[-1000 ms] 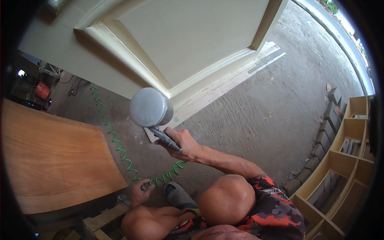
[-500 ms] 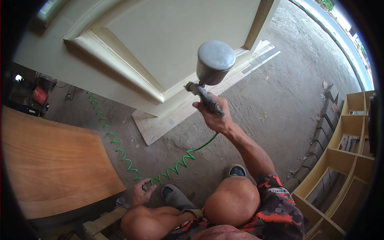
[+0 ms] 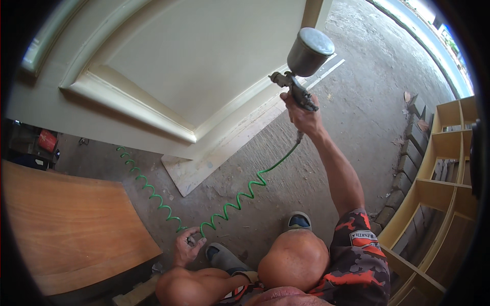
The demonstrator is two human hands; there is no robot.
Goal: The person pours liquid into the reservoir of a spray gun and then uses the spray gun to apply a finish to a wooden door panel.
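Right hand (image 3: 306,118) gripped spray gun (image 3: 298,93), nozzle (image 3: 274,78) towards panelled door (image 3: 199,56). Left hand (image 3: 186,248) held green hose (image 3: 280,162), presumably to manage slack.

Panelled door (image 3: 153,66): cut off by upper edge. Spray gun (image 3: 306,57): grip partly hidden by right hand (image 3: 306,118). Green hose (image 3: 285,157): partly hidden at left hand (image 3: 186,251).

There is one spray gun (image 3: 300,94), and on it one metal cup (image 3: 309,55). I see one green coiled hose (image 3: 285,157), one cream panelled door (image 3: 194,61), one pale board (image 3: 186,176) and one brown wooden panel (image 3: 76,219). The shoes (image 3: 224,256) are two. There is one yellowish frame (image 3: 436,194), and at least two dry leaves (image 3: 407,96).
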